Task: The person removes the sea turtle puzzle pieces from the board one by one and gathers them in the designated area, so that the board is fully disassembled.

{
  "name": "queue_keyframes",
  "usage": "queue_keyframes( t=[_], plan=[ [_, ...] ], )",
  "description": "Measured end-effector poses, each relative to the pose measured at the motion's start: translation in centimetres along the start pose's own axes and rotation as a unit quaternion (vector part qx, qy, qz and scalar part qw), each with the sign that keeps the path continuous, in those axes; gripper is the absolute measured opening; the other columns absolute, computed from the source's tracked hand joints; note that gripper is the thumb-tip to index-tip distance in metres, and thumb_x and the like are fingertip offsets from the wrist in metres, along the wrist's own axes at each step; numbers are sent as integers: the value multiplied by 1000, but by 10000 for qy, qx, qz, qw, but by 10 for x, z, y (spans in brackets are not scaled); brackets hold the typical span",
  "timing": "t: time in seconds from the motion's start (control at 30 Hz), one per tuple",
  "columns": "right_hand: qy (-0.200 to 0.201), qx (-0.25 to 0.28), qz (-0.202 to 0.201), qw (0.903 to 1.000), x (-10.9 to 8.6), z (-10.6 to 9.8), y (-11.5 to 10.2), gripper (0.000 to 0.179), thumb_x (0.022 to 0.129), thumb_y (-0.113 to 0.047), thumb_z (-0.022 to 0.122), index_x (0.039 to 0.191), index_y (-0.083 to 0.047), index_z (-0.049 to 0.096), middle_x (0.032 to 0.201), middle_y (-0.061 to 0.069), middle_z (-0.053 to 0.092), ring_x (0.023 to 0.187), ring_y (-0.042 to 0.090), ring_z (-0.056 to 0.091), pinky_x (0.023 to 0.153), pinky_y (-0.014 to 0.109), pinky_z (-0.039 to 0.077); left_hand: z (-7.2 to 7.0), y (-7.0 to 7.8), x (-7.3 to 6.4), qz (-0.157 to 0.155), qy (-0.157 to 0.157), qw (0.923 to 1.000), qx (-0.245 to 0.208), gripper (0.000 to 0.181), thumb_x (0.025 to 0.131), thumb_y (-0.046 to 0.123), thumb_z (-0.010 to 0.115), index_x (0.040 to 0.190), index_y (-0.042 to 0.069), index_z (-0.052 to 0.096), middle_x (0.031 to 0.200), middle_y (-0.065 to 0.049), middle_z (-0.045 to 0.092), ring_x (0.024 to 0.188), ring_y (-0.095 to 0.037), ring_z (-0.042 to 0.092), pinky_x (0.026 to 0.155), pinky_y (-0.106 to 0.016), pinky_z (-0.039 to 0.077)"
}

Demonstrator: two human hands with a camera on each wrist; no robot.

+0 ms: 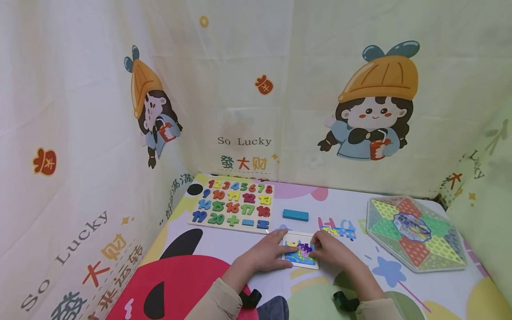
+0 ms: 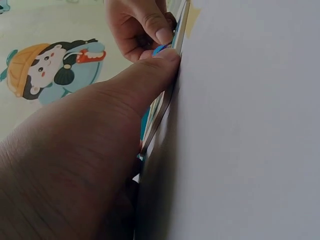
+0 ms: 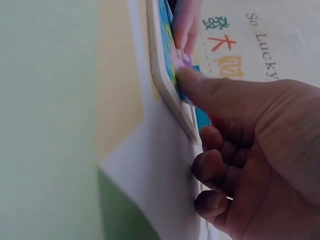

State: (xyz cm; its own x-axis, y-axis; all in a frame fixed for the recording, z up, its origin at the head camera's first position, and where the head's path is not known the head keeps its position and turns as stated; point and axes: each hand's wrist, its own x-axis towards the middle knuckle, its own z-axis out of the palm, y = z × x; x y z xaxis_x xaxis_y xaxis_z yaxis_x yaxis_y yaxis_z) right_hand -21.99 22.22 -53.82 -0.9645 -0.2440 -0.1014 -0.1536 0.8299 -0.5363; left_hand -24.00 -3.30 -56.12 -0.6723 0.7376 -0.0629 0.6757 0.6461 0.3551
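Printed desk (image 1: pixel 222 244) in a cloth-walled corner; two hands working a small puzzle board (image 1: pixel 300 238).
Near to far: left hand (image 1: pixel 266 253) at the board's left side, grip not closed, fingers extended, thumb on the near edge, one finger out over the pieces. Right hand (image 1: pixel 334 249) at the right side, thumb on the pieces, other fingers curled; can't tell if its grip pinches a piece. Board lies flat, near-centre on the desk; blue, yellow, pink and purple pieces in it, pale base showing at the far side. Strip of loose pieces (image 1: pixel 340 232) just beyond the right hand. Hexagonal game board (image 1: pixel 414 233) farther right. Teal block (image 1: pixel 295 215) beyond the puzzle, number board (image 1: pixel 240 226) far left beside it. Cream cartoon-print cloth (image 1: pixel 304 111) behind.
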Motion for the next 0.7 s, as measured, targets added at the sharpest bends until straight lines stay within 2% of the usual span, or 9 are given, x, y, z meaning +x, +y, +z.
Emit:
queue_keyframes(
  t=[0.23, 0.4, 0.57, 0.7],
  plan=[
    [14, 179, 112, 9998, 2, 0, 1, 29, 80, -20, 82, 92, -14, 56, 83, -2, 51, 80, 13, 47, 71, 27, 43, 2, -2, 1, 47, 12, 10000, 36, 53, 92, 68, 48, 142, 59, 35, 167, -1, 13, 155, -24, 14, 122, -49, 24],
    [23, 233, 2, 9997, 1, -2, 2, 25, 81, -20, 81, 92, -17, 58, 83, -5, 55, 79, 13, 49, 71, 27, 45, 1, -1, 0, 47, 18, 10000, -30, 52, 92, 66, 49, 143, 58, 36, 168, -1, 13, 155, -25, 14, 122, -50, 24],
    [-9, 395, 71, 9992, 0, -5, 4, 14, 88, -16, 73, 93, -20, 61, 83, -7, 58, 80, 13, 52, 73, 28, 47, 2, -1, 0, -18, -5, 10000, -72, 53, 92, 67, 50, 142, 60, 36, 168, 1, 12, 155, -24, 13, 122, -50, 25],
    [19, 419, -20, 9991, 0, -6, 6, 10, 92, -15, 69, 94, -21, 61, 82, -7, 59, 79, 12, 52, 71, 25, 47, 4, -2, 1, -62, -27, 9999, -74, 53, 91, 67, 50, 142, 61, 34, 168, 2, 10, 155, -23, 12, 122, -50, 25]
  ],
)
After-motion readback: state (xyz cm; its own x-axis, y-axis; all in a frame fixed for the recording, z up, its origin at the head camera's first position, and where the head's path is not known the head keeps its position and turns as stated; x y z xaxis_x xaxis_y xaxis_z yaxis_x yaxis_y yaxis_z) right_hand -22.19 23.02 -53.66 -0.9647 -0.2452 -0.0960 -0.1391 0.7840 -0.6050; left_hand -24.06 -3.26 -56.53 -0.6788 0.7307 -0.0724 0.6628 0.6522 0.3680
